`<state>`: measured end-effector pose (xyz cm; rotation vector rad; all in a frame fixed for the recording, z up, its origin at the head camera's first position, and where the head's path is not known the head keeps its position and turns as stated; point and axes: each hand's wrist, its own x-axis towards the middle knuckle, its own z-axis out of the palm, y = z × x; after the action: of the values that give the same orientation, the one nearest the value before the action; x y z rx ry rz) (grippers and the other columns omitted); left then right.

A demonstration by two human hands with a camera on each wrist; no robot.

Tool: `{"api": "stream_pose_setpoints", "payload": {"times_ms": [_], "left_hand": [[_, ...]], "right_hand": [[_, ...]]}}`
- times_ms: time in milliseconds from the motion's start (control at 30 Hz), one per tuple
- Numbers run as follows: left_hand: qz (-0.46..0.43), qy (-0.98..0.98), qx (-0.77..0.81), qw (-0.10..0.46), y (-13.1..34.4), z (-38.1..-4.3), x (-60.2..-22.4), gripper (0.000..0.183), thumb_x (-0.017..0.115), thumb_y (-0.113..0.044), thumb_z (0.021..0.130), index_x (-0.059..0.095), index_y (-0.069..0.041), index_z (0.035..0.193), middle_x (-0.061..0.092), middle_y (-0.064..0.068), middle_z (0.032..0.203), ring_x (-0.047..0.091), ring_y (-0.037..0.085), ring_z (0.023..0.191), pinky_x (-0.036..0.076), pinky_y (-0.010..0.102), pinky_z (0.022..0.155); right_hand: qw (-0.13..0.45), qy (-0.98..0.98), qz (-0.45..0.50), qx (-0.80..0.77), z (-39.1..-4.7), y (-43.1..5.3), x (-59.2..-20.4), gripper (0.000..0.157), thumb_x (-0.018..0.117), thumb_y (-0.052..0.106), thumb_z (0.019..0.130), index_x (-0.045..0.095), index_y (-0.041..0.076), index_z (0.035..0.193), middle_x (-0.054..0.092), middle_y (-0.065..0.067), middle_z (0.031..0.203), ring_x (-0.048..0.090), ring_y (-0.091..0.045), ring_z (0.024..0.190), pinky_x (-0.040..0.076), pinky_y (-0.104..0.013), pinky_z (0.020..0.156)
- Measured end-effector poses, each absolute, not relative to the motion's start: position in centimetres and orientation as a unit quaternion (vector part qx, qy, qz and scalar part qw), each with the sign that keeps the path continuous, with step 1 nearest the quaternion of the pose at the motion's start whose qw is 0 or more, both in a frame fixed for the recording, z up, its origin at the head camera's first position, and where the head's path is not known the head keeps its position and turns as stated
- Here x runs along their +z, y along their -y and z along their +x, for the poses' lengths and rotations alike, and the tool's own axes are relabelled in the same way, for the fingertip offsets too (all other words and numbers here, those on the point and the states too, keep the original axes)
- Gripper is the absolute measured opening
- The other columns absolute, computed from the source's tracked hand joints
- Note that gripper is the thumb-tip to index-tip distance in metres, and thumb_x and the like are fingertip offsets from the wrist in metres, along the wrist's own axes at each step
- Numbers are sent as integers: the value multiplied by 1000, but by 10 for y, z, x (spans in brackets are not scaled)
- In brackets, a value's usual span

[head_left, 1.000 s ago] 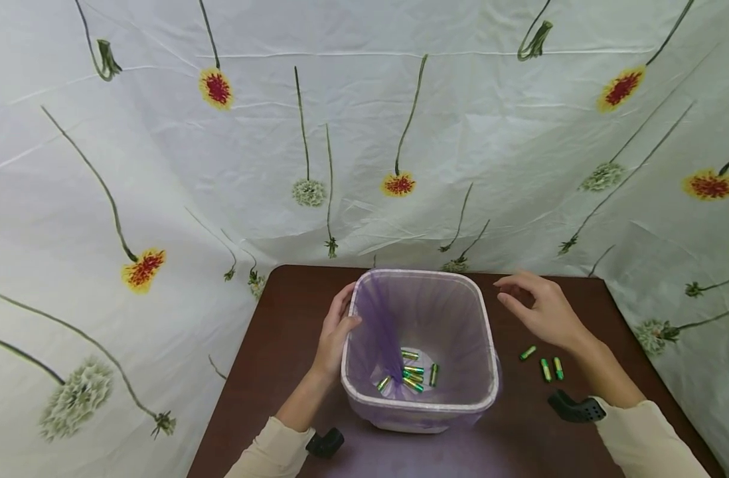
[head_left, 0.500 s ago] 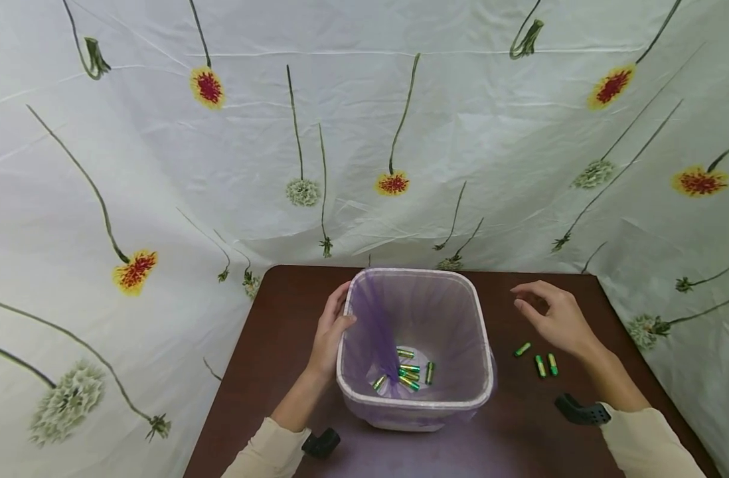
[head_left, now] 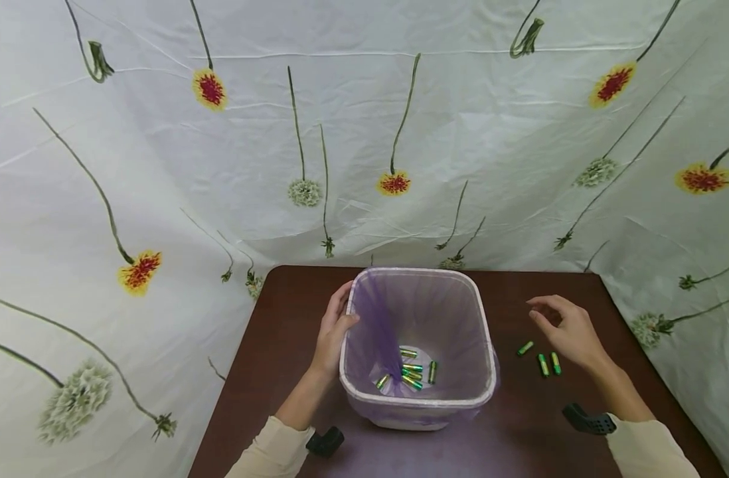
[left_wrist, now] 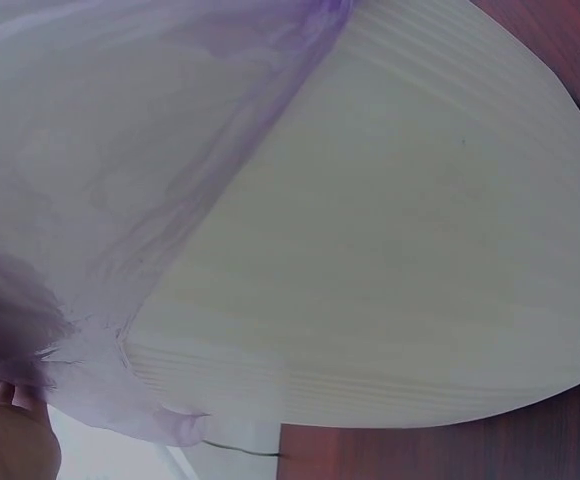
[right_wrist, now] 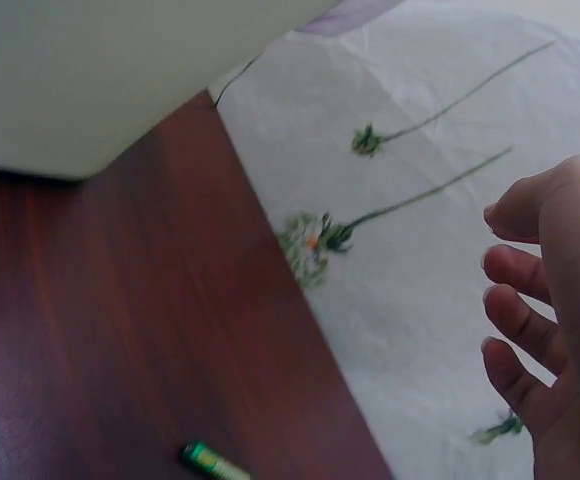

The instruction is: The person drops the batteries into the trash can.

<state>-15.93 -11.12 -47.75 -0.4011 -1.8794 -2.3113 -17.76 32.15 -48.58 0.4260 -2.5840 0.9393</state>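
Note:
A whitish wastebasket (head_left: pixel 421 402) stands upright on the table, lined with a thin purple plastic bag (head_left: pixel 373 312) folded over its rim. My left hand (head_left: pixel 330 338) grips the basket's left side, thumb over the rim and fingers outside. In the left wrist view, that hand (left_wrist: pixel 10 440) shows only at the lower left corner. Several green and gold batteries (head_left: pixel 432 372) lie on the basket's floor. To its right are 3 loose batteries (head_left: pixel 542 365) on the table. My right hand (head_left: pixel 570 332) hovers just above them, fingers loosely bent and holding nothing.
The dark brown table (head_left: pixel 269 332) reaches back to a white flower-printed cloth (head_left: pixel 352 146) that hangs behind it and at both sides. In the right wrist view, one battery (right_wrist: pixel 213 462) lies near the bottom edge.
My right hand has drawn away from the wastebasket, moving right and toward me, above the loose batteries. My left hand stays on the rim. The batteries have not moved.

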Motion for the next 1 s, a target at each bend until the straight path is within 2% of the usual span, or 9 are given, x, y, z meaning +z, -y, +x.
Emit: {"api": "stream_pose_setpoints", "payload": {"times_ms": [133,300,433,767,867,1000], "left_hand": [[-130,624,-768,71,113,-158,-477,61,42,3,94,35,4,154,36,21,160,36,29,143,37,26,109],[-132,622,-769,69,113,-159,-477,61,42,3,94,35,4,154,36,20,159,37,27,142,38,26,108],[-134,620,-770,70,112,-160,-478,60,42,3,94,35,5,154,36,21,159,38,28,142,38,27,108],[-137,620,-769,75,111,-160,-478,60,42,3,94,35,5,153,37,22,158,38,28,141,38,27,108],[-138,621,-768,75,110,-160,-478,60,42,2,94,35,5,153,37,21,159,37,28,143,38,27,109],[-136,624,-766,77,110,-160,-478,61,43,2,93,36,5,153,36,21,159,36,30,144,36,26,110]], "right_hand": [[179,920,140,319,-177,-329,-504,20,72,4,94,74,3,113,69,-9,103,57,-19,82,46,-33,68],[174,919,121,332,-174,-339,-525,21,72,1,93,73,2,114,66,-5,95,51,-12,74,42,-28,62],[175,921,105,333,-169,-344,-539,21,74,0,91,73,2,112,65,-4,93,53,-12,74,43,-26,62],[177,921,63,342,-161,-356,-568,24,73,-3,91,72,0,114,67,-11,98,54,-9,76,43,-28,62],[161,927,37,338,-158,-363,-578,24,70,-3,93,71,0,117,67,-14,102,56,-13,78,44,-32,62],[129,932,6,339,-152,-370,-593,25,67,1,97,69,-2,122,66,-21,110,60,-32,89,45,-42,68]]}}
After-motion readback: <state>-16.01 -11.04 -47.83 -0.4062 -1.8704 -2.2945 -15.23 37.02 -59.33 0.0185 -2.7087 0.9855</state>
